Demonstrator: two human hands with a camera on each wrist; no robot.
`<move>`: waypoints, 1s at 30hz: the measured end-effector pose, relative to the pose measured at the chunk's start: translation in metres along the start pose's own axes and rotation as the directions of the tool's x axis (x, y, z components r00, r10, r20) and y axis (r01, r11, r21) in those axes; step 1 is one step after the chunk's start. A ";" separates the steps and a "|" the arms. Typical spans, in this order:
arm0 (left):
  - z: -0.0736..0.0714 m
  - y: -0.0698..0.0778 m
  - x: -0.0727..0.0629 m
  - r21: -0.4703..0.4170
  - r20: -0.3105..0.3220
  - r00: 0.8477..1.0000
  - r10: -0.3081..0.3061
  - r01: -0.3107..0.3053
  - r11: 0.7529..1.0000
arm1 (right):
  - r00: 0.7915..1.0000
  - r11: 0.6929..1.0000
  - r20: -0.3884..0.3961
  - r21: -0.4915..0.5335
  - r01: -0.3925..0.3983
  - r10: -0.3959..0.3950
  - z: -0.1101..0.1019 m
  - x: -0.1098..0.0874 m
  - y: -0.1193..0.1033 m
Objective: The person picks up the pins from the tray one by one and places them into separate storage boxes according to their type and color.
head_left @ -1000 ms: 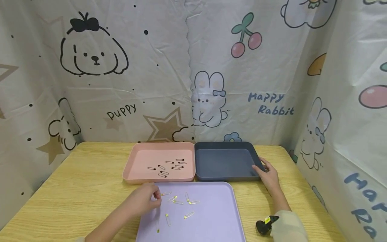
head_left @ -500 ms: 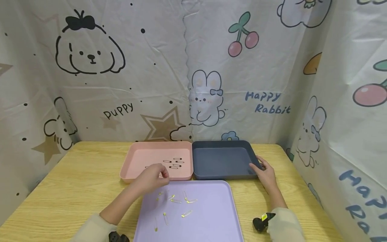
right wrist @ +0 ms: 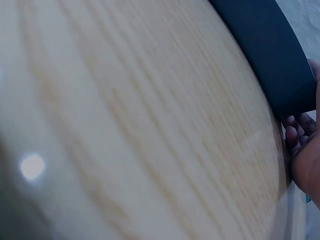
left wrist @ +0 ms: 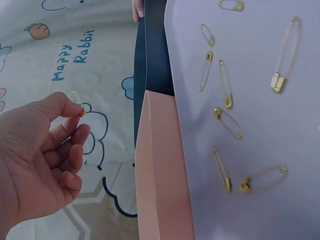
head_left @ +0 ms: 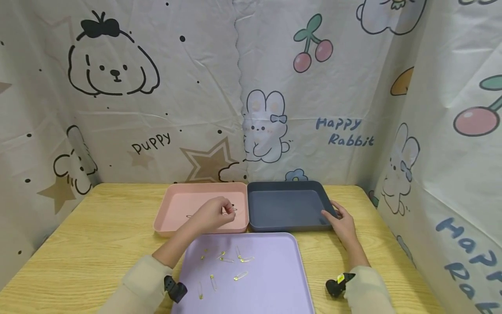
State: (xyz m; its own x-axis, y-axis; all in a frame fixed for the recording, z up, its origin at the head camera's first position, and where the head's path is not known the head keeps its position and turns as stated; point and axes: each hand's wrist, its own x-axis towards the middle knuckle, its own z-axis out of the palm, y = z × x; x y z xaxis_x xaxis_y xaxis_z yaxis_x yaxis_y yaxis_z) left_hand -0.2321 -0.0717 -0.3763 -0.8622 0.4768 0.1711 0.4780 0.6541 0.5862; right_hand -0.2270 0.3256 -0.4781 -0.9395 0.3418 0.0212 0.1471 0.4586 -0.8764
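Observation:
My left hand (head_left: 213, 216) is over the pink tray (head_left: 164, 218), above its right half. Between thumb and index finger it pinches a gold safety pin (left wrist: 81, 112), clear in the left wrist view. Several dark safety pins (head_left: 189, 216) lie in the pink tray, mostly hidden behind the hand. On the lilac tray (head_left: 270, 279) several gold safety pins (head_left: 241, 276) are scattered. My right hand (head_left: 344, 224) grips the right wall of the dark blue tray (head_left: 290, 209), thumb over the rim and fingers outside; the right wrist view catches its fingers (right wrist: 291, 137) at the tray's corner.
Pink and dark blue trays stand side by side at the back of the wooden table (head_left: 98, 244), the lilac tray in front. A printed curtain (head_left: 188, 87) hangs behind and at both sides. Small black devices (head_left: 174, 288) sit on both wrists.
My left hand has risen from the lilac tray with a gold safety pin and moved forward and right over the pink tray. The right hand still holds the dark blue tray.

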 end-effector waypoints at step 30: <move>0.014 0.015 0.074 -0.024 0.028 0.998 -0.054 0.055 0.998 | 1.000 1.000 0.001 0.020 -0.010 0.010 0.000 0.002 0.002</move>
State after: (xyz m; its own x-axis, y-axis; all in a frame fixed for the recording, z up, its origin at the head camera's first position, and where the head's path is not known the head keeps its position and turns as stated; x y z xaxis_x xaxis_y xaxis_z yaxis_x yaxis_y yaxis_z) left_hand -0.2869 -0.0184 -0.3658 -0.8818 0.4570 0.1166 0.4257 0.6648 0.6139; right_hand -0.2285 0.3273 -0.4796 -0.9384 0.3454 0.0117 0.1503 0.4385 -0.8861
